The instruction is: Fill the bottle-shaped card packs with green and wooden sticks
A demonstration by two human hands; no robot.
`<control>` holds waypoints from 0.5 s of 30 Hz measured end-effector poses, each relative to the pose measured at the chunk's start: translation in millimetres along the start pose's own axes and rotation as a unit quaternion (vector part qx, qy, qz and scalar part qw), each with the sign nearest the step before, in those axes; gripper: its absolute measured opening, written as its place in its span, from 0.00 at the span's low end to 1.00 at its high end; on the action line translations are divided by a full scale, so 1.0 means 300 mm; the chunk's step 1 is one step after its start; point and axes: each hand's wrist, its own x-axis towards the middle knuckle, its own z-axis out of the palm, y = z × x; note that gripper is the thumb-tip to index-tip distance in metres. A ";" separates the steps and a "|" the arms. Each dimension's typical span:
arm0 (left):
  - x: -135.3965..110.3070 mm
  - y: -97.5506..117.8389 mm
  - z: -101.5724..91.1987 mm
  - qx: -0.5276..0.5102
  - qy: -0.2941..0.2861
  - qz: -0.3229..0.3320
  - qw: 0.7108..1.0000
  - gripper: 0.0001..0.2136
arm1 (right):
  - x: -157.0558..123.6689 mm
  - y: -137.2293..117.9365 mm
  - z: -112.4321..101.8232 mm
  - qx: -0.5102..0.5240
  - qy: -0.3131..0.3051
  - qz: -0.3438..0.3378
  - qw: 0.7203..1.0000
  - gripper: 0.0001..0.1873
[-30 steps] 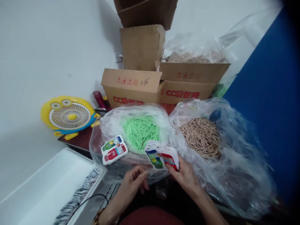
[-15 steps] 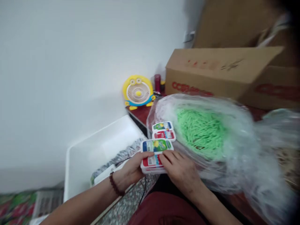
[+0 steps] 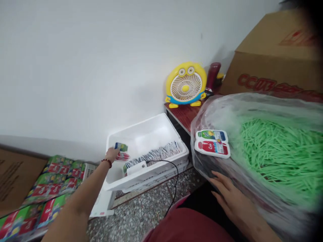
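My left hand (image 3: 112, 154) reaches into a white plastic bin (image 3: 148, 179) on the left. Its fingers are closed on a bottle-shaped pack (image 3: 123, 152) with a blue-green half and a red half. A row of similar packs (image 3: 157, 153) stands on edge along the bin's near side. My right hand (image 3: 232, 198) hangs by the edge of a clear plastic bag (image 3: 209, 111), fingers stretched out and holding nothing. On the bag rests another bottle-shaped pack (image 3: 213, 144), red and green with white edges. Green thin sticks (image 3: 285, 161) fill the bag.
A yellow fan (image 3: 186, 84) stands on the red table corner (image 3: 180, 116), beside a dark red bottle-like object (image 3: 214, 74). Cardboard boxes (image 3: 272, 70) are at the right. Wrapped red-green packs (image 3: 47, 183) lie at the left. A black cable (image 3: 176, 181) hangs over the bin's side.
Both hands were together on a stack of packs. Now my left hand has gone left into the bin with a pack, and my right hand has let go. The view has turned left.
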 end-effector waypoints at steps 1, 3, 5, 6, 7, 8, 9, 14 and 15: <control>0.022 -0.045 -0.005 0.047 -0.006 -0.020 0.999 0.14 | -0.020 0.009 0.013 0.000 -0.009 0.008 1.000 0.17; 0.056 -0.118 -0.001 0.131 -0.028 -0.053 0.990 0.15 | -0.046 0.019 0.030 -0.002 -0.016 0.017 1.000 0.17; 0.079 -0.166 0.026 0.197 -0.045 -0.068 0.977 0.15 | -0.056 0.021 0.036 -0.005 -0.018 0.016 1.000 0.17; 0.087 -0.184 0.047 0.224 -0.051 -0.071 0.971 0.15 | -0.058 0.021 0.036 -0.006 -0.018 0.013 1.000 0.17; 0.093 -0.198 0.072 0.248 -0.056 -0.072 0.965 0.15 | -0.059 0.020 0.035 -0.009 -0.019 0.011 1.000 0.17; 0.097 -0.210 0.100 0.268 -0.060 -0.072 0.959 0.15 | -0.061 0.020 0.034 -0.011 -0.019 0.009 1.000 0.17; 0.098 -0.222 0.130 0.285 -0.065 -0.070 0.954 0.15 | -0.064 0.020 0.032 -0.014 -0.020 0.009 1.000 0.17; 0.087 -0.293 0.267 0.336 -0.088 -0.069 0.935 0.15 | -0.113 0.040 0.037 -0.017 -0.042 0.024 0.999 0.18; 0.085 -0.308 0.286 0.340 -0.093 -0.069 0.933 0.15 | -0.126 0.045 0.043 -0.017 -0.048 0.026 0.998 0.18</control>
